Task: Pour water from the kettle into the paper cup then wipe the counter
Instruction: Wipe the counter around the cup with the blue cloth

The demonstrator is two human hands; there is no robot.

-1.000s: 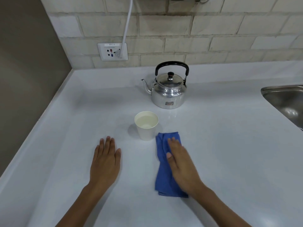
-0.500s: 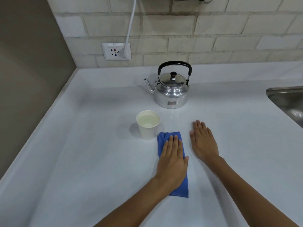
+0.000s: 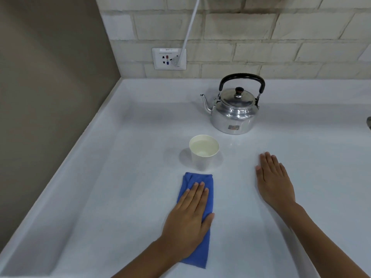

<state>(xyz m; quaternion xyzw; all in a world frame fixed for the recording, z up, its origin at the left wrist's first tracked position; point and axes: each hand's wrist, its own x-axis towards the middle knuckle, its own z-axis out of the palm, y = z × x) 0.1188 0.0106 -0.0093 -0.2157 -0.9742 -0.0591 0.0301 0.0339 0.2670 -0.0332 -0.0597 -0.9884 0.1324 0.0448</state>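
One folded blue cloth [image 3: 197, 197] lies flat under the left hand [image 3: 187, 224].

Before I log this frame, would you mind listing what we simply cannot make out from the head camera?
1. Water left in the kettle: its lid is on and the metal is opaque.
2. Counter under the blue cloth: covered by the cloth and the left hand.
3. Label on the wall socket: too small and blurred to read.
4. Where the white cord leads: cut off by the top edge.
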